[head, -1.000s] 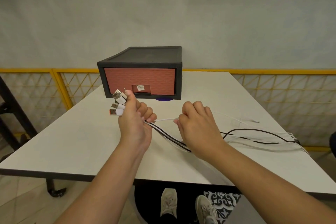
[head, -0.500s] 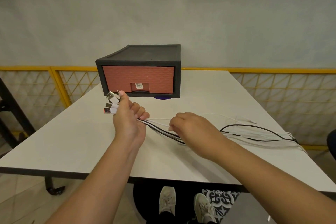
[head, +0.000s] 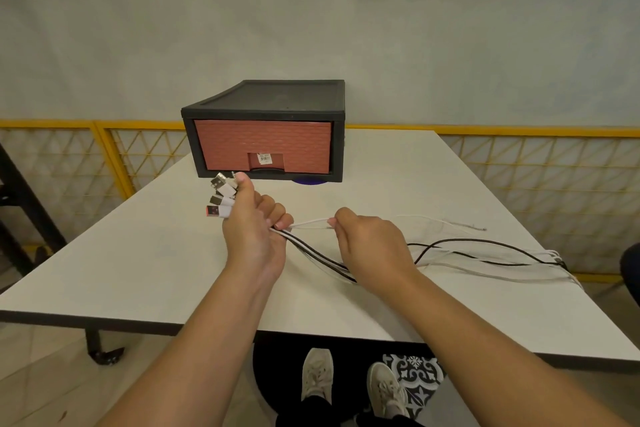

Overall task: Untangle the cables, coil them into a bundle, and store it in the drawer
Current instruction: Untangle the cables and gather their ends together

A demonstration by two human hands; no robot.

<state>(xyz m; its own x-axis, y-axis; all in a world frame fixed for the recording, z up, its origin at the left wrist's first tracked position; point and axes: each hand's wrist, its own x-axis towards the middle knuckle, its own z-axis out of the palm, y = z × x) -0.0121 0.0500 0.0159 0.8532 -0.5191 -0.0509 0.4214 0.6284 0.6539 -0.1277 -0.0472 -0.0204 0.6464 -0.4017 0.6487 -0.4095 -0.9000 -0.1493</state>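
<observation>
Head view: left hand (head: 254, 236) fisted round cables (head: 318, 256) just behind plugs (head: 220, 199), plug ends fanned out above fist. Right hand (head: 374, 246) pinches one white strand (head: 311, 221) beside left fingers. Rest of cables trail right across table (head: 138, 253), loosely crossed. Drawer (head: 261, 146) shut, behind hands. Advice: slide pinch along white strand to far end, left grip firm, ease gently where black crosses.

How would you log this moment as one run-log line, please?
left hand: grips black and white USB cables near plugs | right hand: pinches thin white cable | brick-red plastic drawer: closed
</observation>
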